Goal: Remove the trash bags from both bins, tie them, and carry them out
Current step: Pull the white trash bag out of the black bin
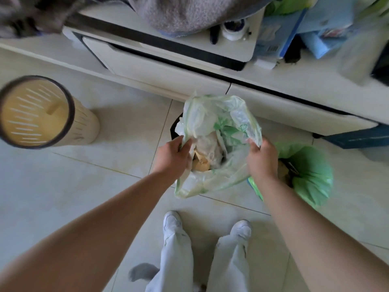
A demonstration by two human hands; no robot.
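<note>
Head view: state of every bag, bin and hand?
pale bag: untied, mouth open, rim pulled off its bin, waste inside
dark bin: mostly hidden under the pale bag
green bag: untied, untouched, spread open
left hand: grips the pale bag's left rim
right hand: grips the pale bag's right rim
beige slotted bin: standing on the floor, no bag visible in it

- The open bag [219, 127] is taken as the landmark; a bin [174, 127] is partly seen under its left side.
- A second bag [311, 175] is set just right of it.
- A basket [42, 114] is placed well to its left.
- A cabinet [168, 74] is found behind it.
- Two shoes [172, 223] are seen before it.
- Its left edge is gripped by the left hand [174, 158], its right edge by the right hand [262, 160].
</note>
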